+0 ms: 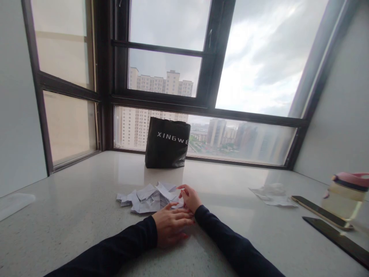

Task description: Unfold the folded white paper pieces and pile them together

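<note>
A loose pile of torn white paper pieces (147, 198) lies on the pale speckled counter (95, 215). My left hand (173, 226) rests at the near side of the pile, palm down, with its fingers stretched to the right and nothing visible in them. Just beyond it, my right hand (190, 198) is at the pile's right edge. Its index finger reaches left over the paper while the other fingers bend; their tips are partly hidden. The two hands overlap slightly in view near the right wrist.
Behind the pile a black bag (167, 144) stands upright by the window. At the right are a crumpled clear wrapper (272, 195), a phone (321, 212), a dark flat object (340, 240) and a pink-lidded bottle (347, 196). A whitish sheet (15, 204) lies far left.
</note>
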Available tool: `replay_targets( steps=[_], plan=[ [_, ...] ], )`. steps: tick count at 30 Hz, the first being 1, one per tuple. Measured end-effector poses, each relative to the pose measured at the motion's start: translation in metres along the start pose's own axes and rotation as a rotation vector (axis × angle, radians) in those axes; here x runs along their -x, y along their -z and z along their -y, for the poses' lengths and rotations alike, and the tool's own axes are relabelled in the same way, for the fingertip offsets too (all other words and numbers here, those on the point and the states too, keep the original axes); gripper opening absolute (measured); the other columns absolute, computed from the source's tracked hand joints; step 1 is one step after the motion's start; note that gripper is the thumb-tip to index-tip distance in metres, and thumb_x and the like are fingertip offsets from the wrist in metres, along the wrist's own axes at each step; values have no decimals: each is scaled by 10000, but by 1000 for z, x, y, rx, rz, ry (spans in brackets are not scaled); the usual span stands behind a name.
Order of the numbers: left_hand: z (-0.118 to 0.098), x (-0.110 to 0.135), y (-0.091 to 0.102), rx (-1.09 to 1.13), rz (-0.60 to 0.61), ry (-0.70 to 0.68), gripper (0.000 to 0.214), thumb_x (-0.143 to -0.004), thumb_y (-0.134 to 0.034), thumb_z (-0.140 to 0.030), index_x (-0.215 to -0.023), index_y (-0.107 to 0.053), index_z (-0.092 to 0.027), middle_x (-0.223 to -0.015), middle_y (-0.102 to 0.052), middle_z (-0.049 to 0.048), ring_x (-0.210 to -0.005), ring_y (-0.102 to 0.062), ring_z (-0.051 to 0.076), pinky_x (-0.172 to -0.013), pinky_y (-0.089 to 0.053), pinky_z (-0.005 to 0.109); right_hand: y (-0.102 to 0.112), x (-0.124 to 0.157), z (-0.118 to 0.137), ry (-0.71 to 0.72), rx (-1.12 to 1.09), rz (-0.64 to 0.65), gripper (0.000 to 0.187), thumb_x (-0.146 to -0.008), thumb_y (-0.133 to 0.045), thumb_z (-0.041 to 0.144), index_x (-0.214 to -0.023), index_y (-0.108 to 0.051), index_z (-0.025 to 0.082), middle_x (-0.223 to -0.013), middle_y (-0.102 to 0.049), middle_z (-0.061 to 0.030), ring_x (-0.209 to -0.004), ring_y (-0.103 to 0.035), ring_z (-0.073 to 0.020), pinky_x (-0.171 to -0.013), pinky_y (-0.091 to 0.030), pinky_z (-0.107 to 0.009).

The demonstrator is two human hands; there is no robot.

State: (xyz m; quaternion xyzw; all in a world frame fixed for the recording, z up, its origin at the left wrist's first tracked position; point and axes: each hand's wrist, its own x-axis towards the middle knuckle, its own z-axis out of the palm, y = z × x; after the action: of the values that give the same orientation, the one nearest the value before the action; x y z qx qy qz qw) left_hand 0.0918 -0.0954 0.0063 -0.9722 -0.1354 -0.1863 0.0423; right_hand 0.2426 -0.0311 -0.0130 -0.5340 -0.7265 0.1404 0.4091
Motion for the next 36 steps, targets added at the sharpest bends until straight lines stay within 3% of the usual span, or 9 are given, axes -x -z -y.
replay_targets(
  steps=[7, 13, 20, 27, 36],
  plan=[
    [15, 7, -3, 18, 47, 224, 373, -801, -327, -392, -1145, -391, -265, -1203, -450, 18, -1082, -394, 220, -881, -249, 405, 8, -7, -10, 51, 71, -131, 251, -676, -346, 132, -788, -568, 168, -699, -554, -15, -505, -471, -104, -565, -422, -239],
    [27, 11, -4, -85, 16, 328, 305, -801, -329, -275, -1080, -452, -285, -1164, -490, -4, -1038, -437, 201, -920, -140, 453, 7, -6, -13, 82, 137, -120, 257, -674, -347, 99, -795, -565, 161, -724, -548, -33, -579, -500, -123, -599, -433, -239],
    [48, 23, 5, -177, 61, 459, 332, -738, -388, -180, -1047, -477, -263, -1137, -513, -3, -1003, -451, 192, -936, -69, 468, 6, -6, -17, 102, 250, -49, 259, -665, -409, 85, -875, -547, 150, -887, -560, -73, -857, -519, -161, -773, -405, -263],
    [52, 27, 11, -212, 78, 584, 293, -767, -347, -226, -1008, -509, -269, -1098, -540, 18, -967, -471, 219, -892, -105, 538, -4, 6, -20, 169, 382, 107, 339, -754, -442, 260, -1068, -474, 138, -1078, -514, -109, -1057, -411, -207, -901, -301, -333],
    [69, 39, 9, -305, 98, 637, 471, -624, -396, -64, -1041, -489, -261, -1096, -537, 37, -937, -483, 236, -894, -99, 527, -4, 7, -21, 209, 492, 211, 329, -809, -356, 263, -1110, -446, 166, -1142, -472, -107, -1114, -350, -201, -921, -262, -365]
  ],
)
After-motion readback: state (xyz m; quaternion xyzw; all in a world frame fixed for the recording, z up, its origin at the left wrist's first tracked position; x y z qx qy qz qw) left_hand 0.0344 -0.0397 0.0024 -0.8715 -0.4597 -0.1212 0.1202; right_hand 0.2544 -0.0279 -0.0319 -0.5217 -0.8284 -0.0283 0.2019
